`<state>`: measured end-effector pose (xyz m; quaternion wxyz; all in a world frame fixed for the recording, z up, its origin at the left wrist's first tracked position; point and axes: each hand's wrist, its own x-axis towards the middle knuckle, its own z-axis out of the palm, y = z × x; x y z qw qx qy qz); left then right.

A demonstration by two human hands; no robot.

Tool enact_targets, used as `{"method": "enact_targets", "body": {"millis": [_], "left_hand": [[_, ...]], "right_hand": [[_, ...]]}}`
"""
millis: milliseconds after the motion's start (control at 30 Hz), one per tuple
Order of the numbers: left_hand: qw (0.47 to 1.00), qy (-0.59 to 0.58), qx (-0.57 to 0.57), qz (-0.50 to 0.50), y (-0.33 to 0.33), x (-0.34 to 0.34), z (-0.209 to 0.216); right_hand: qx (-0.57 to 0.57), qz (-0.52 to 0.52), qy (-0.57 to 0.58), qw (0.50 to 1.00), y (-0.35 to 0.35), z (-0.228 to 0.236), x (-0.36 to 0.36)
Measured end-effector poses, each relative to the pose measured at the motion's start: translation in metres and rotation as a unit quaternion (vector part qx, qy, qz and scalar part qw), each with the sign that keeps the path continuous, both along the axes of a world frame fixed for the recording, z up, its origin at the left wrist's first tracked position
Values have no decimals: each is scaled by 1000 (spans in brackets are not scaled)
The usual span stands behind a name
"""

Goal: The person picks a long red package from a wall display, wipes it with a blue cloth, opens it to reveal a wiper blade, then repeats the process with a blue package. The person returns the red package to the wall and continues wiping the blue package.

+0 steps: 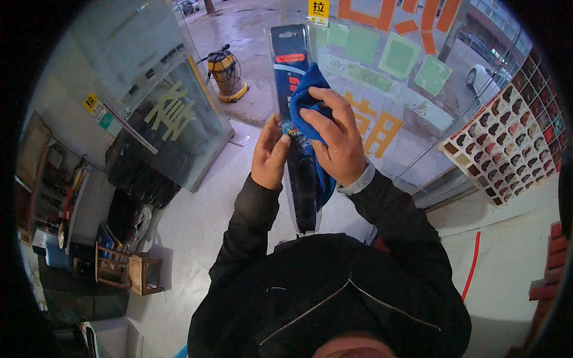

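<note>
A long, narrow package with a clear plastic front and a dark blue card is held lengthwise before me, its hang-hole end pointing away. My left hand grips its left edge near the middle, thumb on the front and fingers behind. In my right hand is a bunched blue cloth, pinched under bent fingers and pressed on the package's right side. Part of the cloth hangs down along the right edge. The contents show only as a dark long shape behind the plastic.
Glass doors stand at the left, and a glass front with stickers faces me. Outside is a yellow vacuum cleaner. A small wooden chair stands left, near cluttered shelves. A sample chart hangs right.
</note>
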<state>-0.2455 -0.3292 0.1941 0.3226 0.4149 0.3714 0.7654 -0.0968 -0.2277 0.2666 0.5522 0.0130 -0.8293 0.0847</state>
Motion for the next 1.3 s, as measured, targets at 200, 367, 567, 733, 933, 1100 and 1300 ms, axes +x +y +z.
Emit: {"method": "enact_targets", "body": {"millis": [200, 367, 567, 733, 933, 1100, 1300], "left_hand": [[994, -92, 45, 41, 3, 3, 7], [978, -186, 81, 42, 4, -6, 7], [969, -210, 103, 84, 6, -18, 10], [965, -211, 90, 131, 4, -32, 13], [957, -230, 101, 145, 0, -51, 20], [950, -237, 126, 162, -5, -59, 24], [948, -191, 136, 216, -14, -79, 28]], "right_hand": [[-37, 5, -50, 998, -20, -20, -1], [-37, 11, -107, 994, -29, -41, 6], [-17, 19, -129, 991, -37, -55, 17], [18, 6, -144, 989, -46, -64, 30], [24, -1, -178, 984, -56, -78, 50], [18, -3, -190, 982, -60, -92, 67], [-34, 3, -212, 977, -62, -112, 87]]}}
